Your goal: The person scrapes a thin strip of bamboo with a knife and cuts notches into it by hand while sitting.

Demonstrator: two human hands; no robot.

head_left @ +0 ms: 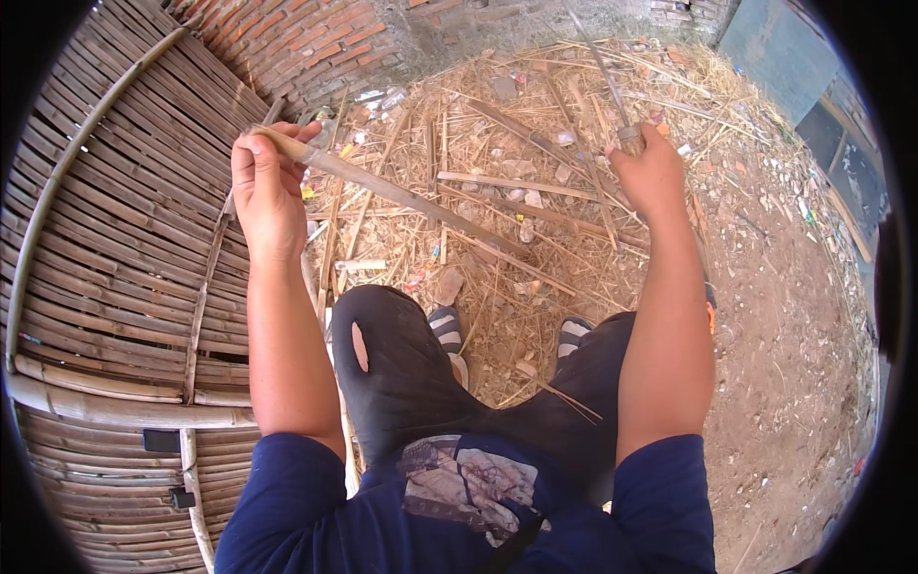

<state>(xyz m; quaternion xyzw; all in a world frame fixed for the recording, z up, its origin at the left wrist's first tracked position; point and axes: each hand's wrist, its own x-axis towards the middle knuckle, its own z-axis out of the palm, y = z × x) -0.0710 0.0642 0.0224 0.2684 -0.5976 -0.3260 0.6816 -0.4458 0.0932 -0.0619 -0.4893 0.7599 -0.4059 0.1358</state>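
Pinching left hand (268,187): thumb on top, fingers curled beneath, gripping one end of a split bamboo piece (382,187).
Right hand (652,172): wrapped tight around the handle (629,141) of a long, thin tool (602,72), its dark shaft pointing up and away from the person.
Bamboo piece: there it is, slanting from the left hand down to the right, above the littered ground (507,349); whether its lower end touches anything, you cannot tell. Tool and bamboo stand well apart.
Legs: bent and spread in dark trousers (411,378), a tear (360,346) gaping over the left knee.
Feet: striped sandals (447,330), one on each side.
Ground litter: loose strips (516,185) crisscross among straw (751,105), with brown soil (779,335) to the right.
Surroundings: slatted bamboo wall (124,239) at left, brick wall (316,48) beyond, bluish panel (765,57) at upper right.
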